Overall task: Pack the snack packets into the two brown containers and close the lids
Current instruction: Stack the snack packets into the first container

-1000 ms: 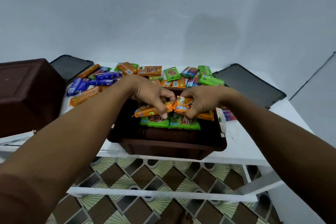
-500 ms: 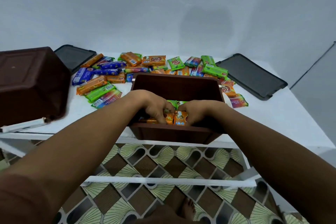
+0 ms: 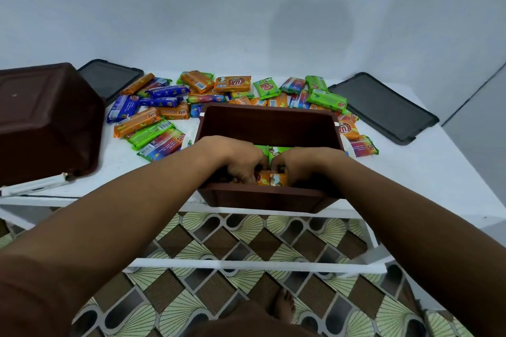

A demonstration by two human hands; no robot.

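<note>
You had both hands down inside the open brown container (image 3: 269, 120), which sat at the near edge of the white table (image 3: 410, 172). Your left hand (image 3: 241, 160) curled its fingers, bunched close together, over the left orange packet (image 3: 263, 178). Your right hand (image 3: 304, 163) did the same on the right orange packet (image 3: 279, 179), and the two packets met end to end by the near wall. How the fingertips gripped underneath I could not tell. Green packets (image 3: 273, 150) lay in the container behind your knuckles. The loose packets (image 3: 169, 112) were heaped on the table beyond and to the left of it. The second brown container (image 3: 46, 117) stood upturned at far left with the left lid (image 3: 112, 79) behind it, and the right lid (image 3: 383, 107) lay at far right
</note>
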